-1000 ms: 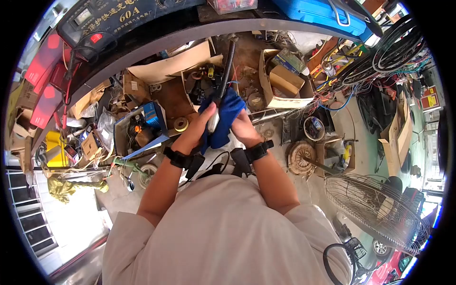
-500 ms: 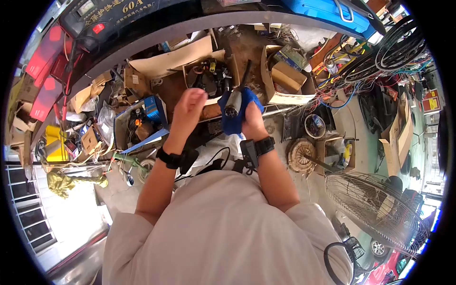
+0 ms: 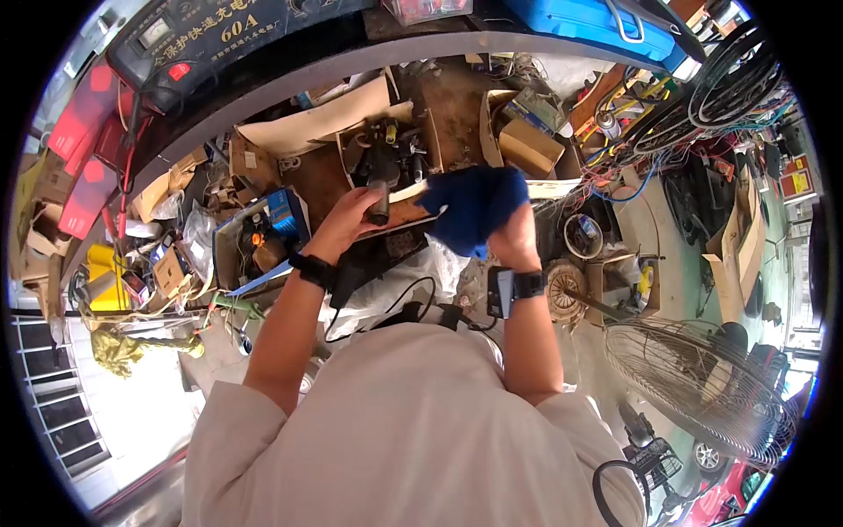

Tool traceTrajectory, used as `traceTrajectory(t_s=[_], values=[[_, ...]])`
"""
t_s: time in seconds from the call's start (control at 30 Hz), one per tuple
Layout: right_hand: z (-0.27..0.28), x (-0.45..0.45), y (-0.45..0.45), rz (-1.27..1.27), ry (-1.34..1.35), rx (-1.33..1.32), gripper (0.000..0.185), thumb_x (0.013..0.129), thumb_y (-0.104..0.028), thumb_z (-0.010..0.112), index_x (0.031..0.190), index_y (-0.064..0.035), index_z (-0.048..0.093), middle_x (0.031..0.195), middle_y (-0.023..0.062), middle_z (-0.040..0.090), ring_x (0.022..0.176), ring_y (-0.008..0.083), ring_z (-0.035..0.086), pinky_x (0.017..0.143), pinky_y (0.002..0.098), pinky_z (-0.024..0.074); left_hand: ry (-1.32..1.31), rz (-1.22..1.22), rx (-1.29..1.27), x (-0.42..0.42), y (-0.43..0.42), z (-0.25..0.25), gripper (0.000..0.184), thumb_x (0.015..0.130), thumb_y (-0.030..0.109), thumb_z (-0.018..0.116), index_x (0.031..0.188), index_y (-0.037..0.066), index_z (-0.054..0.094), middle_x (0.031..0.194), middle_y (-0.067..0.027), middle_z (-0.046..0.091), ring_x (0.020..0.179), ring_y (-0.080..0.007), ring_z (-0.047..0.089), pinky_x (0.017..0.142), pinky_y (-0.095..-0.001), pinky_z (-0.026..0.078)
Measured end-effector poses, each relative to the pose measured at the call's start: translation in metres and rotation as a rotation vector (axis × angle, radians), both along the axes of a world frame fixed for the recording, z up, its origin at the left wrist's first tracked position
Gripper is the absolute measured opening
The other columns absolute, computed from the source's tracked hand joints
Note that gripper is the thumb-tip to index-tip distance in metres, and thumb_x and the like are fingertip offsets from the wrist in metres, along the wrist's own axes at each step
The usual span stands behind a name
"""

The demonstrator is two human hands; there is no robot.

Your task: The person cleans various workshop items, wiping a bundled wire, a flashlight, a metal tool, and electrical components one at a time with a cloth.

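Note:
My left hand (image 3: pixel 351 213) is closed around a dark cylindrical tool (image 3: pixel 379 204), whose far end overlaps the box of tools behind it. To the right, my right hand (image 3: pixel 516 239) grips a blue cloth (image 3: pixel 477 209), which hangs spread out and is blurred by motion. Tool and cloth are apart. Just beyond my left hand stands an open cardboard box (image 3: pixel 432 140) with dark tools and a yellow-green item inside.
A dark shelf edge (image 3: pixel 351 63) curves above, bearing a charger (image 3: pixel 211 44) and a blue case (image 3: pixel 580 31). Left lies a box with blue and orange items (image 3: pixel 230 255). Right are a carton (image 3: pixel 493 132), tangled cables (image 3: pixel 667 132) and a wire fan (image 3: pixel 694 386).
The tool has passed from the cloth in my right hand to my left hand, which was empty half a second ago. My right hand and the cloth have moved right.

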State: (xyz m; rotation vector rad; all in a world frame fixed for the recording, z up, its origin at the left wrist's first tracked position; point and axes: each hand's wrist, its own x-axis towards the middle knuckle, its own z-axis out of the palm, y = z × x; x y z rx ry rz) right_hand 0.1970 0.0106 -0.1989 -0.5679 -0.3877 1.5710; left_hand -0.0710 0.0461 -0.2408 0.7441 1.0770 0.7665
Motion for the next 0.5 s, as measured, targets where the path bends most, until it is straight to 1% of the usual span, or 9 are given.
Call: traceTrajectory(t_s=[0.03, 0.1, 0.13, 0.17, 0.23, 0.27, 0.3, 0.4, 0.5], values=[[0.002, 0.009, -0.004, 0.068, -0.028, 0.168, 0.044, 0.092, -0.035, 0.044, 0.115, 0.0023, 0.05, 0.113, 0.016, 0.057, 0.104, 0.0294, 0.054, 0.095, 0.0407, 0.0418, 0.085, -0.011, -0.019, -0.006, 0.007, -0.015, 0.039, 0.085, 0.033, 0.06, 0.107, 0.002, 0.052, 0.093, -0.0053, 0.057, 0.082, -0.0151, 0.058, 0.071, -0.0305, 0.051], [0.013, 0.025, -0.008, 0.09, -0.035, 0.099, 0.051, 0.089, -0.039, 0.048, 0.116, 0.0036, 0.048, 0.116, 0.018, 0.055, 0.106, 0.0313, 0.053, 0.095, 0.0421, 0.0414, 0.25, -0.04, -0.058, -0.013, 0.021, -0.036, 0.04, 0.084, 0.034, 0.062, 0.106, 0.002, 0.051, 0.095, -0.0065, 0.056, 0.083, -0.0167, 0.058, 0.071, -0.0334, 0.052], [0.016, 0.029, -0.017, -0.031, -0.092, 0.116, 0.057, 0.088, -0.043, 0.048, 0.12, 0.0038, 0.046, 0.121, 0.0189, 0.053, 0.108, 0.0327, 0.052, 0.097, 0.0425, 0.0397, 0.336, -0.024, 0.0, -0.012, 0.027, -0.041, 0.043, 0.081, 0.033, 0.065, 0.105, 0.001, 0.049, 0.099, -0.0091, 0.055, 0.085, -0.0194, 0.058, 0.069, -0.038, 0.054], [0.025, 0.036, -0.03, -0.055, -0.218, 0.251, 0.046, 0.092, -0.034, 0.041, 0.122, 0.0015, 0.045, 0.121, 0.0153, 0.053, 0.109, 0.027, 0.052, 0.098, 0.0388, 0.0385, 0.378, -0.01, 0.0, -0.009, 0.034, -0.046, 0.043, 0.081, 0.032, 0.066, 0.106, 0.001, 0.049, 0.1, -0.0096, 0.054, 0.085, -0.02, 0.057, 0.069, -0.0384, 0.054], [0.029, 0.063, -0.051, -0.057, 0.14, 0.029, 0.046, 0.093, -0.035, 0.04, 0.123, 0.0004, 0.045, 0.124, 0.0146, 0.051, 0.109, 0.027, 0.052, 0.098, 0.0381, 0.0383, 0.461, 0.017, 0.004, 0.0, 0.059, -0.055, 0.045, 0.08, 0.029, 0.067, 0.107, 0.0, 0.048, 0.101, -0.0107, 0.053, 0.086, -0.0213, 0.057, 0.069, -0.0391, 0.055], [0.033, 0.077, -0.063, -0.134, 0.083, 0.047, 0.046, 0.093, -0.034, 0.041, 0.123, 0.0004, 0.045, 0.124, 0.0145, 0.051, 0.109, 0.0269, 0.052, 0.098, 0.0381, 0.0383, 0.391, 0.039, 0.016, 0.002, 0.076, -0.07, 0.043, 0.079, 0.026, 0.069, 0.106, 0.0, 0.047, 0.101, -0.011, 0.053, 0.086, -0.0219, 0.057, 0.068, -0.04, 0.055], [0.037, 0.088, -0.073, -0.21, 0.027, 0.066, 0.046, 0.093, -0.034, 0.041, 0.123, 0.0004, 0.044, 0.124, 0.0145, 0.051, 0.109, 0.0269, 0.052, 0.098, 0.038, 0.0383, 0.394, 0.115, -0.068, 0.008, 0.095, -0.082, 0.04, 0.078, 0.024, 0.069, 0.104, 0.002, 0.048, 0.101, -0.0103, 0.054, 0.086, -0.0219, 0.057, 0.067, -0.0419, 0.056], [0.053, 0.127, -0.106, -0.42, -0.084, 0.081, 0.045, 0.093, -0.033, 0.041, 0.123, 0.0004, 0.044, 0.123, 0.0144, 0.051, 0.109, 0.0267, 0.052, 0.098, 0.0378, 0.0382, 0.319, 0.057, -0.02, 0.023, 0.142, -0.111, 0.032, 0.078, 0.021, 0.069, 0.098, 0.004, 0.051, 0.095, -0.0071, 0.055, 0.084, -0.0229, 0.057, 0.065, -0.0437, 0.056], [0.068, 0.153, -0.134, -0.59, -0.176, 0.072, 0.045, 0.092, -0.032, 0.042, 0.123, 0.0004, 0.044, 0.123, 0.0143, 0.051, 0.109, 0.0264, 0.051, 0.098, 0.0376, 0.0382, 0.341, 0.094, -0.027, 0.043, 0.186, -0.139, 0.032, 0.077, 0.022, 0.069, 0.091, -0.002, 0.054, 0.087, -0.0105, 0.057, 0.078, -0.0242, 0.059, 0.065, -0.0447, 0.057]])
